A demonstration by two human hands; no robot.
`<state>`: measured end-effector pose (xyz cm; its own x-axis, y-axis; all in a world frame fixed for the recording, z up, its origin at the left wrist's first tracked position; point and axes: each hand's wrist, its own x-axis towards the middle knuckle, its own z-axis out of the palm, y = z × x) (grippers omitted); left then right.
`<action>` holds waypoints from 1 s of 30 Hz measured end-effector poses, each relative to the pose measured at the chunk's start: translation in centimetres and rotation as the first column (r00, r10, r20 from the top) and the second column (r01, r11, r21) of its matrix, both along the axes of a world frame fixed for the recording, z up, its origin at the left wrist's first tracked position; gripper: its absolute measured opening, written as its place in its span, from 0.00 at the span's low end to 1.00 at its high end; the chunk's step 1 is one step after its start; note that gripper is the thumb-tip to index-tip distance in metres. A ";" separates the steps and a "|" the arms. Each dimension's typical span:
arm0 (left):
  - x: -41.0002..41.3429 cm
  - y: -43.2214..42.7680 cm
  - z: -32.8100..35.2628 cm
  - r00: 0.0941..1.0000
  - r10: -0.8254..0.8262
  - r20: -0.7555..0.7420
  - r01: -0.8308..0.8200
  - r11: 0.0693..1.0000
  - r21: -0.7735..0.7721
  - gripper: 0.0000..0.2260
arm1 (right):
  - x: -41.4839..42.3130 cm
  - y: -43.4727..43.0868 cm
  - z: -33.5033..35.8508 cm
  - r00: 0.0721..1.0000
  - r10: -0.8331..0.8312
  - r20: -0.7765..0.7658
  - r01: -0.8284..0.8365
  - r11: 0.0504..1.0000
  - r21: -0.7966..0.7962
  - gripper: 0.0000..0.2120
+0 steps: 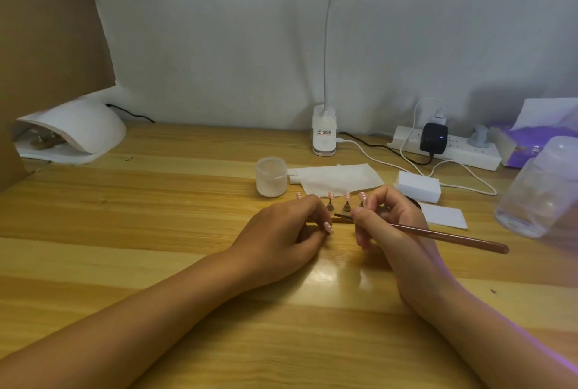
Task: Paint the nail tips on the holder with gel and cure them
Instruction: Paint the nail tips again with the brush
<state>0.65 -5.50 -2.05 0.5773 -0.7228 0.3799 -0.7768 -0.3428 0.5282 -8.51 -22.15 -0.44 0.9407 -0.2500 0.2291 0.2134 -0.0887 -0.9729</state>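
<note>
One curing lamp [78, 129] waits far left on the wooden surface [156, 216]. My left hand [281, 232] curls its fingers on the holder [341, 221] just before me. My right hand [384, 223] pinches one brush [438, 235]. Danger: knuckles so close could smear wet gel. Four pink nail tips [347, 196] show; more may be hidden.

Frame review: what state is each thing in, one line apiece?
Left hand: grips the holder's left end.
Right hand: pinches the brush.
Brush: held, tip by the holder.
Holder: flat on the table, partly hidden.
Nail tips: upright on stands, pink.
Jar: upright; lid unclear.
Curing lamp: no glow visible.
Adapter: plugged in, indicator lit.
</note>
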 end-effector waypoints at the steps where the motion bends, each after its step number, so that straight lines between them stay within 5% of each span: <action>1: 0.0 0.0 0.0 1.000 0.003 0.002 -0.003 1.000 0.004 0.05 | 0.0 0.0 0.0 1.000 0.003 -0.005 -0.003 1.000 -0.004 0.07; 18: 0.2 0.1 0.0 0.999 -0.010 0.031 0.011 0.999 -0.033 0.03 | 0.3 0.2 0.0 0.999 -0.030 -0.035 0.029 0.999 -0.034 0.05; 27: 0.6 0.3 0.0 0.994 0.038 -0.100 -0.048 0.994 -0.102 0.04 | 0.1 0.5 0.3 0.999 -0.039 0.007 0.039 0.998 -0.052 0.12; 30: 0.6 0.3 0.1 0.986 0.033 -0.165 -0.052 0.992 -0.115 0.04 | 0.3 0.2 0.1 0.999 -0.046 -0.027 0.045 0.998 -0.037 0.05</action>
